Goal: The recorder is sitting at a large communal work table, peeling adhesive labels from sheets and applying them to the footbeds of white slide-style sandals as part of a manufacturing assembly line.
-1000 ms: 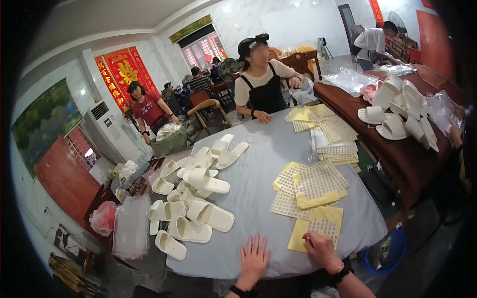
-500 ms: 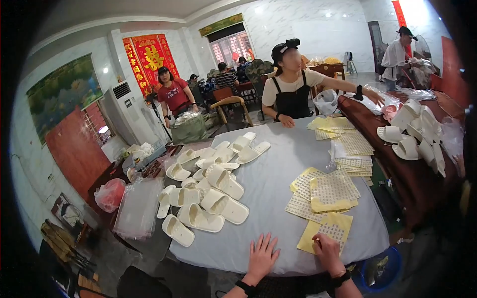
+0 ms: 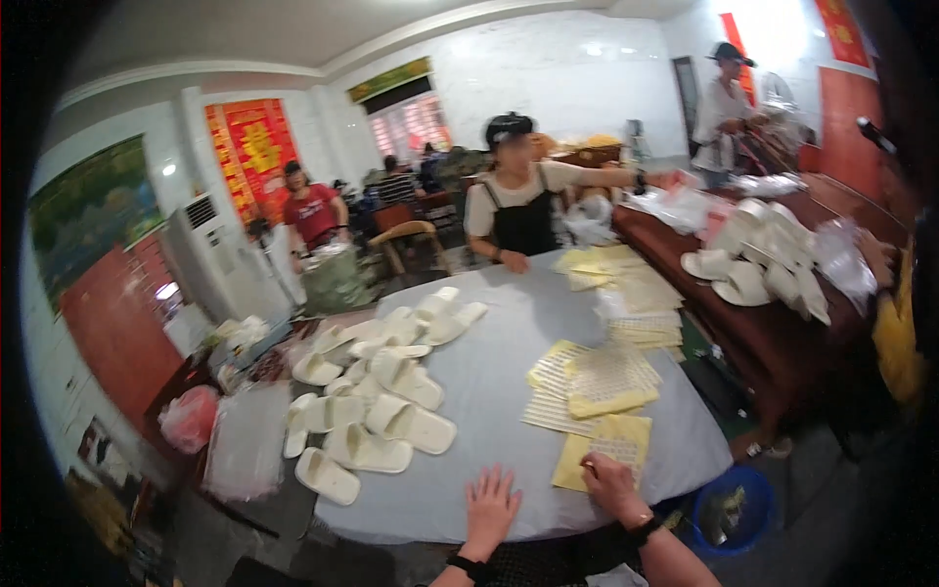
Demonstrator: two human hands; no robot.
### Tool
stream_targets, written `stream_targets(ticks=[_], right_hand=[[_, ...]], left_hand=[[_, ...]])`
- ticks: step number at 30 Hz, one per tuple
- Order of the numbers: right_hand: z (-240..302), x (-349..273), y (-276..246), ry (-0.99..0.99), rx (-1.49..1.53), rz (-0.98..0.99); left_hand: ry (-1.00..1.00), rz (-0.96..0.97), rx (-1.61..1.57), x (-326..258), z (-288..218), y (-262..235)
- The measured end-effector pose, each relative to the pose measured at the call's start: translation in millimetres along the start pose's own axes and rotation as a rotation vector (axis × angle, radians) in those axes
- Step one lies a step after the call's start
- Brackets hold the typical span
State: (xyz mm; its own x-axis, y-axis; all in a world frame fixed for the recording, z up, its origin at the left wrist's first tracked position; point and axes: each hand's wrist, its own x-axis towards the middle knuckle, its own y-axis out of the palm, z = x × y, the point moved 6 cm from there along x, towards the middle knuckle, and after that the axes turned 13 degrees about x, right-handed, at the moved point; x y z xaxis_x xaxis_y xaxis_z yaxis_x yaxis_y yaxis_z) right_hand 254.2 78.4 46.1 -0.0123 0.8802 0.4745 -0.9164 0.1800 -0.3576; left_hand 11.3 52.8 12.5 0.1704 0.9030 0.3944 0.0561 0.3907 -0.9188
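Note:
My left hand (image 3: 492, 507) lies flat on the grey tablecloth (image 3: 489, 391) near the table's front edge, fingers spread and holding nothing. To its right, my right hand (image 3: 614, 489) has its fingers curled in a pinch over a yellow-backed sticker sheet (image 3: 626, 438). Whatever sits between those fingertips is too small to make out. Just beyond lie more overlapping sticker sheets (image 3: 611, 382), with another stack of sheets (image 3: 646, 303) farther back. A heap of cream slippers (image 3: 411, 426) covers the left part of the table, apart from my left hand.
Across the table stands a person in black overalls (image 3: 523, 210), one arm stretched toward a brown side table (image 3: 675, 235) bearing more slippers (image 3: 768, 259). A blue bin (image 3: 758, 533) stands at the lower right. Clear plastic bags (image 3: 249, 440) lie at left. Other people are behind.
The view has turned to the right, so the scene sits farther left. My left hand stays flat and my right hand stays curled at the sticker sheet.

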Motion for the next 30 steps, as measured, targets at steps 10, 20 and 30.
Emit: stream_targets(ticks=[10, 20, 30], right_hand=[[10.4, 46.8, -53.2, 0.532, 1.276, 0.042], [3.8, 73.2, -126.6, 0.421, 0.947, 0.023], [-32.9, 128.5, -318.7, -0.15, -0.508, -0.527]], left_hand=[[-0.026, 0.067, -0.058, 9.8, -1.1, -12.6], [0.518, 0.195, -0.229, 2.6, -92.4, -28.2], [0.429, 0.282, -0.197, 89.9, -158.9, 8.5]])
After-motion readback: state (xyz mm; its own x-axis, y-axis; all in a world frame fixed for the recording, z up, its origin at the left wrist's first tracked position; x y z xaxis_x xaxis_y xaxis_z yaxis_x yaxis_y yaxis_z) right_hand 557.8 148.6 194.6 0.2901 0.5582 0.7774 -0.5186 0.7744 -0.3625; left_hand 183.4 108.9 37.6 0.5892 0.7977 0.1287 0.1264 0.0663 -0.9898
